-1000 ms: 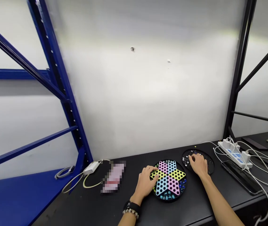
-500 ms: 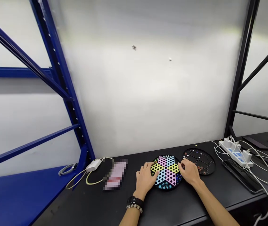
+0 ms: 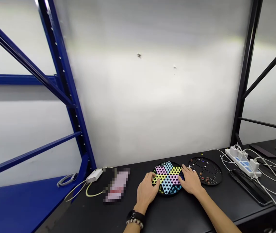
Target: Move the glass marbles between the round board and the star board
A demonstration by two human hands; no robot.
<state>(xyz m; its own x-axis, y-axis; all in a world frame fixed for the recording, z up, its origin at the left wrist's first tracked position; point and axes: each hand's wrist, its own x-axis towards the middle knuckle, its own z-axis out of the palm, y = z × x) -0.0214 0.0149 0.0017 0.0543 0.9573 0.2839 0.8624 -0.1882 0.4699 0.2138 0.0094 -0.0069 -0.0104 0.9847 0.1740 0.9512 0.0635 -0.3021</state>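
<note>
A round Chinese checkers board (image 3: 168, 180) lies on the black table, its star panel of blue, pink and yellow points full of holes. Coloured marbles show in the dark tray around the star. My left hand (image 3: 147, 190) grips the left edge, thumb on the yellow point and fingers around the rim. At the opposite edge, my right hand (image 3: 190, 180) holds the rim, with its thumb by the pink point and its fingers along the far right side. Just beyond that hand is a second round black tray (image 3: 215, 165) with a few small pieces in it.
To the right are a white power strip (image 3: 244, 162) with plugs and cables and a black phone (image 3: 249, 186). On the left lie a blurred pink packet (image 3: 117, 186) and a white adapter (image 3: 95, 175) with a cable. A white wall (image 3: 157, 110) stands behind.
The board has turned between my hands, so its coloured points sit at a different angle. My right hand's fingers, earlier curled, are now extended along the rim.
</note>
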